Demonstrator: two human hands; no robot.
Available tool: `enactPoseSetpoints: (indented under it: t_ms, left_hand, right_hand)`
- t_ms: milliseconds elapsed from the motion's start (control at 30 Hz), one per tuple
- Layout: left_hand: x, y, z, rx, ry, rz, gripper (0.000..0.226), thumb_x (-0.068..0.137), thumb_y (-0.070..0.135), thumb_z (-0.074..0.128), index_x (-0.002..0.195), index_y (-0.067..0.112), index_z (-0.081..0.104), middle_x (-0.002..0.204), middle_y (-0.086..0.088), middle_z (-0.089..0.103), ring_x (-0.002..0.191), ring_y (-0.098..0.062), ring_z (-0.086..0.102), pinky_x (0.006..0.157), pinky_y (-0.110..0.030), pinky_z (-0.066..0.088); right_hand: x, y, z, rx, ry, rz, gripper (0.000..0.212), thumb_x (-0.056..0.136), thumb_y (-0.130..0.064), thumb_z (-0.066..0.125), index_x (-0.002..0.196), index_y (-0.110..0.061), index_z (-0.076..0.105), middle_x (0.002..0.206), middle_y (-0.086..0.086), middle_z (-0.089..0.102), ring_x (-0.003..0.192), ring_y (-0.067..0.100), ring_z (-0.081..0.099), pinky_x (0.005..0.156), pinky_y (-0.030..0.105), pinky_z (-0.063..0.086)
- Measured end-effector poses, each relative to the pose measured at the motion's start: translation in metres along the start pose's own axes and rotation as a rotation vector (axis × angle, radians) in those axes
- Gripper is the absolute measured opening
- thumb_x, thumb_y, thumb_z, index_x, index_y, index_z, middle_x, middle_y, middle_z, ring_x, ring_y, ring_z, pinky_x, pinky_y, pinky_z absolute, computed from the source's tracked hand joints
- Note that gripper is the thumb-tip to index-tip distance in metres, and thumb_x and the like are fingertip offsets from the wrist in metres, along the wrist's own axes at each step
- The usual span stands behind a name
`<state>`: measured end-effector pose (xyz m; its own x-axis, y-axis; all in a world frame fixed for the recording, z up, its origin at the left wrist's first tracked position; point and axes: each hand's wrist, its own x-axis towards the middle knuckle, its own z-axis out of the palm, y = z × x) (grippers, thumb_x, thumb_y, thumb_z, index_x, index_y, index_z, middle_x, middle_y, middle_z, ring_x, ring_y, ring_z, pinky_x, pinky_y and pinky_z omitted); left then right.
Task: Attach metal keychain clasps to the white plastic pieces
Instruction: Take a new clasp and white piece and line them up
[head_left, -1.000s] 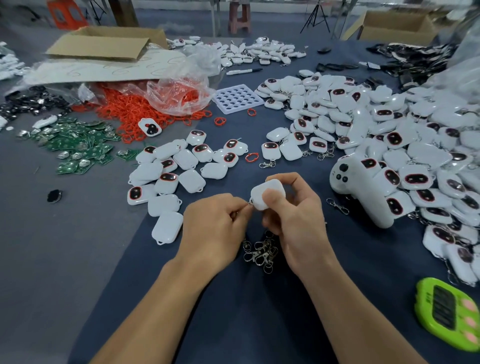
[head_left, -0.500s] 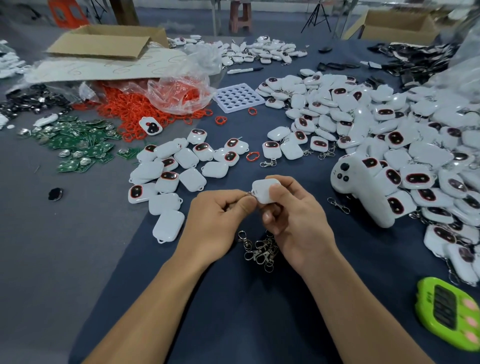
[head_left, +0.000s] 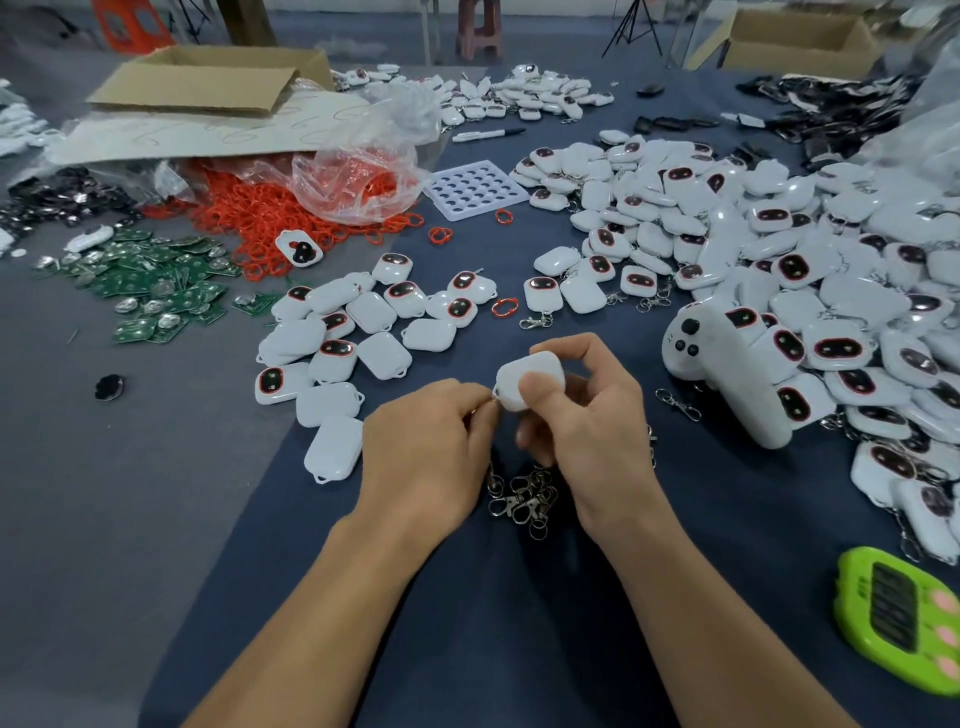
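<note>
1. While the right hand (head_left: 587, 415) curls its thumb and fingers round a smooth, rounded white plastic piece (head_left: 530, 379), it holds the piece above the middle of the dark cloth tabletop (head_left: 467, 623).
2. The left hand (head_left: 431, 441) pinches a small metal ring (head_left: 494, 399) at the piece's corner.
3. Shiny metal clasps (head_left: 522, 499) lie tangled beneath both hands.
4. A heap of glossy white pieces (head_left: 779, 249) spreads along the right edge.

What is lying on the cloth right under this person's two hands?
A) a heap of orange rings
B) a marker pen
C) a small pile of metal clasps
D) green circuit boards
C: the metal clasps lie in a small pile on the dark cloth just below the left hand and the right hand, which holds a white piece; the orange rings and green boards lie far off to the left.
</note>
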<state>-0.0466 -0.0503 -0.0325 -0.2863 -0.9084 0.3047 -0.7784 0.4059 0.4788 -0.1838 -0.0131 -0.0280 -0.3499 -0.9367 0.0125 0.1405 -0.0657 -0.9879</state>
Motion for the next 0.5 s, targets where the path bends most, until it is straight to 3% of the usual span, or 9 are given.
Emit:
enactPoseSetpoints:
  t_ms: [100, 200, 267, 367, 500]
  left_hand:
    - [0.0029, -0.0022, -0.0022, -0.479, -0.039, -0.079, 0.017, 0.092, 0.036, 0.063, 0.079, 0.03, 0.072, 0.054, 0.01, 0.042, 0.053, -0.006, 0.04, 0.05, -0.024, 0.032]
    - [0.0029, -0.0031, -0.0044, -0.618, -0.059, -0.055, 0.018, 0.089, 0.034, 0.063, 0.08, 0.026, 0.077, 0.056, -0.002, 0.036, 0.053, -0.004, 0.031, 0.048, -0.02, 0.026]
    - [0.0021, -0.0029, -0.0056, -0.619, -0.036, -0.059, 0.021, 0.087, 0.031, 0.064, 0.074, 0.02, 0.075, 0.06, -0.01, 0.038, 0.055, -0.006, 0.03, 0.05, -0.024, 0.026]
    - [0.0006, -0.0037, -0.0046, -0.527, -0.005, -0.085, 0.033, 0.084, 0.031, 0.063, 0.061, 0.008, 0.062, 0.059, -0.01, 0.042, 0.055, -0.013, 0.034, 0.054, -0.034, 0.03]
    - [-0.0011, -0.0024, -0.0031, -0.186, 0.03, -0.068, 0.033, 0.084, 0.035, 0.054, 0.06, 0.012, 0.055, 0.056, 0.0, 0.048, 0.057, -0.017, 0.047, 0.056, -0.039, 0.038]
  right_hand:
    - [0.003, -0.005, -0.0027, 0.217, -0.012, 0.128, 0.012, 0.101, 0.001, 0.057, 0.107, -0.009, 0.059, 0.072, 0.011, 0.071, 0.043, 0.017, 0.053, 0.037, 0.023, 0.034]
    - [0.0038, -0.0068, -0.0021, 0.351, -0.036, 0.23, 0.011, 0.104, 0.0, 0.053, 0.109, -0.009, 0.058, 0.076, 0.013, 0.073, 0.043, 0.015, 0.053, 0.038, 0.021, 0.034]
    - [0.0035, -0.0073, -0.0004, 0.353, -0.043, 0.247, 0.011, 0.104, -0.002, 0.054, 0.107, -0.011, 0.059, 0.078, 0.011, 0.074, 0.044, 0.014, 0.053, 0.045, 0.024, 0.036]
    - [0.0024, -0.0058, 0.001, 0.298, -0.032, 0.211, 0.012, 0.102, -0.001, 0.056, 0.105, -0.012, 0.06, 0.076, 0.01, 0.072, 0.044, 0.015, 0.053, 0.046, 0.026, 0.036]
    - [-0.0008, -0.0002, 0.0021, 0.137, -0.019, 0.067, 0.017, 0.096, 0.0, 0.063, 0.099, -0.017, 0.063, 0.072, 0.009, 0.069, 0.044, 0.018, 0.053, 0.039, 0.023, 0.036]
